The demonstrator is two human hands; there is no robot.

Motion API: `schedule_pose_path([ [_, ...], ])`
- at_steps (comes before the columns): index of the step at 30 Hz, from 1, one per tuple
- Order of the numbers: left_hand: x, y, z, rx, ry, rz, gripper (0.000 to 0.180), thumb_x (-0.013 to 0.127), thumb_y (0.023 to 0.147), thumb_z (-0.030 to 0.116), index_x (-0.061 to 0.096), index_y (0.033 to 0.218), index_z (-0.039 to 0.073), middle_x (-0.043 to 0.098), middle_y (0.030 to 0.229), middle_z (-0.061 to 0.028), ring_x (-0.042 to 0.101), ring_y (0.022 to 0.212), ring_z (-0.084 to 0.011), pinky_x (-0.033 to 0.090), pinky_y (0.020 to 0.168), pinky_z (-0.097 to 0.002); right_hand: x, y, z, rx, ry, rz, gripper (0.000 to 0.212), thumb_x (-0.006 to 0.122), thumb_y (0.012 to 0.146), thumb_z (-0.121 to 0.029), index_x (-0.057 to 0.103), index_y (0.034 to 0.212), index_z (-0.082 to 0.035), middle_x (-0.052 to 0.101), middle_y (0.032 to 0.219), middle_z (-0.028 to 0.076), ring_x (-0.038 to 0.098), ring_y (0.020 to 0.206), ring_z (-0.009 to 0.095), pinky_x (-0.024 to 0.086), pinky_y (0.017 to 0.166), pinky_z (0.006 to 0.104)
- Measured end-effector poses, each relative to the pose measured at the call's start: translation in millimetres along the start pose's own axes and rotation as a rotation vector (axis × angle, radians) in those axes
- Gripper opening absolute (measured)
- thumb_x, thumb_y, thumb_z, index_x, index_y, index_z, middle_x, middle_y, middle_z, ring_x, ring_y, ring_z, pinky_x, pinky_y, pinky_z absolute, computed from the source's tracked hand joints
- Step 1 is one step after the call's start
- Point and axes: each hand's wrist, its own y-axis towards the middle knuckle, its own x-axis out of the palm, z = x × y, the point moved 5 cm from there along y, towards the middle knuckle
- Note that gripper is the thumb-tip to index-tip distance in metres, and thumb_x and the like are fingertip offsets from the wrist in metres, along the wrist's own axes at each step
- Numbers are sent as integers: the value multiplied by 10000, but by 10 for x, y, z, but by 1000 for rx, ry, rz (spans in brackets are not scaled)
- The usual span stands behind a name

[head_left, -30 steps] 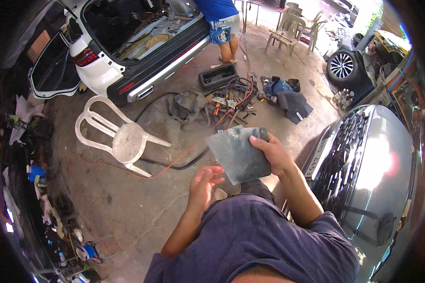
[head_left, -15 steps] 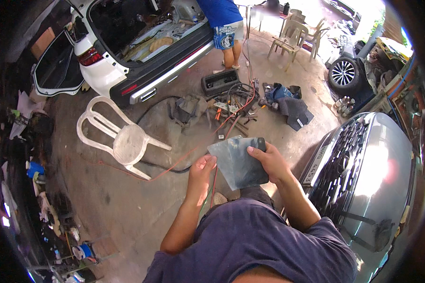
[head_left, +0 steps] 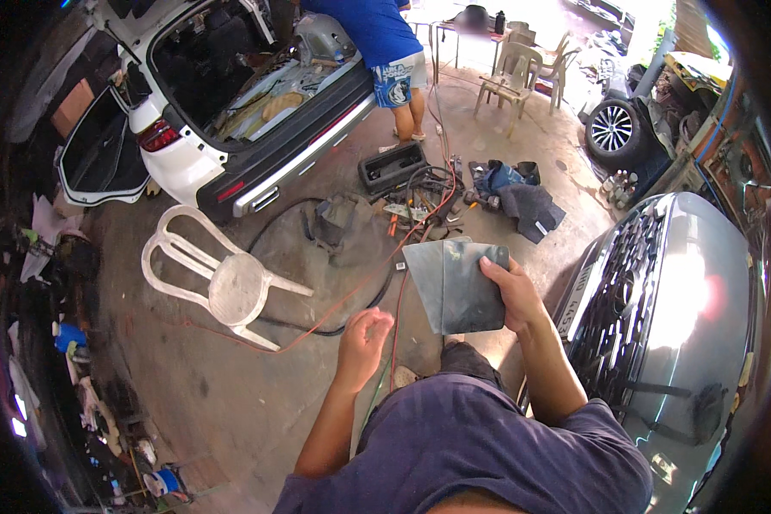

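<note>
My right hand grips a thin, dark grey sheet by its right edge, the thumb on top and the other fingers underneath. The sheet has a crease down its left part, and the flap left of that line is lighter. Its surface looks smudged; whether it is sandpaper, plastic or another material I cannot tell. To the left of the sheet and apart from it, my left hand is raised with its fingers curled in together, and nothing shows in them.
A white plastic chair stands left. Tools, cables and a black open case lie ahead. Beyond is a white car with its rear open, a person in blue beside it. A grey car front stands close right.
My left hand has come away from the sheet's left edge and moved slightly down. The sheet, still in my right hand, has shifted a little right and turned. My view has shifted slightly.
</note>
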Motion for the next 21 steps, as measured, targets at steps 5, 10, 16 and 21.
schedule_pose_path([
  [5,72,-80,-180,3,-375,-71,566,608,1014,201,380,1511,55,601,1294,-129,561,1204,-180,456,1014,-307,-24,-25,70,46,75,-55,318,659,975,-257,600,1219,-60,687,1079,65,683,941,200,569,849,388],
  [10,156,9,143,-23,-570,-30,618,579,1027,352,371,1508,24,525,1420,-148,498,1298,-224,408,1086,-377,108,-92,312,168,148,-198,341,643,985,-259,580,1251,-54,681,1115,88,676,981,220,561,876,408],
  [16,139,391,337,-4,-824,25,706,410,1028,589,462,1440,18,521,1430,-158,479,1325,-245,385,1097,-417,606,-263,627,349,-59,-460,373,639,990,-241,576,1291,-29,681,1178,98,675,1036,209,551,919,398],
  [21,80,454,616,61,-642,196,653,320,1054,554,517,1367,16,544,1391,-154,498,1304,-237,401,1089,-406,888,-423,675,217,-93,-647,388,623,1007,-327,593,1263,-36,681,1110,38,644,986,132,517,897,324],
])
